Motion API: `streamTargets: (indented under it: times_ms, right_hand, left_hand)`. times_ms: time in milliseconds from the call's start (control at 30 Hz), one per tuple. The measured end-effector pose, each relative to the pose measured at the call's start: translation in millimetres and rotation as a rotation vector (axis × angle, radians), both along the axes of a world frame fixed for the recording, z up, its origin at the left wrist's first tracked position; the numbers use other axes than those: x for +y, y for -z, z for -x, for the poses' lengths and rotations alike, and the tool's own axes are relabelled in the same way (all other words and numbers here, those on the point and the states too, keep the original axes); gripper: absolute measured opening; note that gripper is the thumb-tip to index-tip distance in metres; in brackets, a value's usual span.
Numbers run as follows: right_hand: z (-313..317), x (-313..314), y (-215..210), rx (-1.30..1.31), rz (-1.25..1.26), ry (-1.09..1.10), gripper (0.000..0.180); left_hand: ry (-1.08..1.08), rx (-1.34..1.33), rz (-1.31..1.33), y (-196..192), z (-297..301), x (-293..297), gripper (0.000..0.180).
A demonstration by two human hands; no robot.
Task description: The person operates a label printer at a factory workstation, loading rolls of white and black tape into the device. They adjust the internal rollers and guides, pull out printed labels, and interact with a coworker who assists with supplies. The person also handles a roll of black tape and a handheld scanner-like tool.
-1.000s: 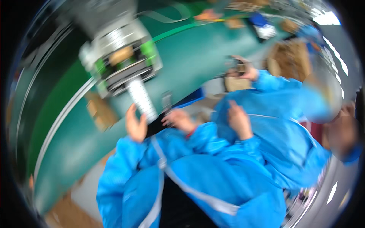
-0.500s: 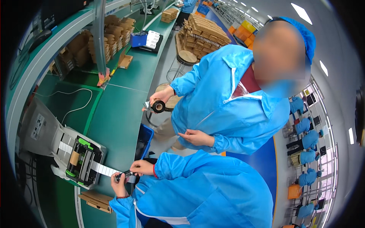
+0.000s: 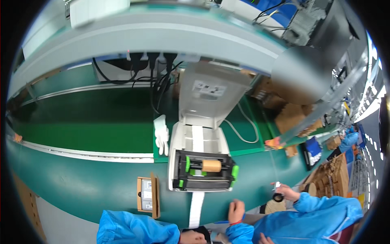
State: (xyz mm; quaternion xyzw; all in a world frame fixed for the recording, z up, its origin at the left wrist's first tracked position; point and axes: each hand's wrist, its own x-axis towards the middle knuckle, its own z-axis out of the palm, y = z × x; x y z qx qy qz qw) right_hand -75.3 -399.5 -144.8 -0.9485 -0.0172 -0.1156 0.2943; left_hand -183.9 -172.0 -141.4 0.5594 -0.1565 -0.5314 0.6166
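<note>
My left hand (image 3: 193, 237) is low at the bottom edge, beside a dark item (image 3: 203, 232); its fingers are partly cut off and blurred. With a red band at its wrist, my right hand (image 3: 236, 211) is curled closed by the front edge of the green bench. What it holds, if anything, is hidden. Ahead stands a label printer (image 3: 174, 162) with its grey lid (image 3: 215, 79) raised. A brown cardboard core (image 3: 211, 166) lies across its mechanism between green parts. From its front a white label strip (image 3: 196, 209) hangs toward me.
To the right, a co-worker's hand (image 3: 290, 192) holds a black ribbon roll (image 3: 278, 197). An open small carton (image 3: 145, 195) and a white glove (image 3: 161, 136) lie left of the printer. A grey shelf beam (image 3: 162, 36) crosses above. Cardboard boxes (image 3: 292, 118) stand at the right.
My view has swung left, bringing the printer to the middle and the co-worker to the right. My hands, earlier together at a small dark item, are now apart, the right one nearer the bench.
</note>
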Motion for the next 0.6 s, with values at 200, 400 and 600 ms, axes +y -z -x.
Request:
streamTargets:
  times_ms: [200,400,600]
  right_hand:
    - [-25.0,3.8,11.7,-0.073,0.360,0.093,0.033]
    - [-12.8,-6.0,21.2,-0.071,0.214,0.145,0.027]
    - [17.4,-10.0,23.0,-0.250,-0.148,0.247,0.017]
  left_hand:
    - [0.101,-0.227,0.058,73.2,46.1,4.0,0.031]
    - [-0.073,-0.323,0.067,44.6,35.9,24.1,0.022]
    - [-0.013,0.011,0.146,48.9,75.3,54.3,0.025]
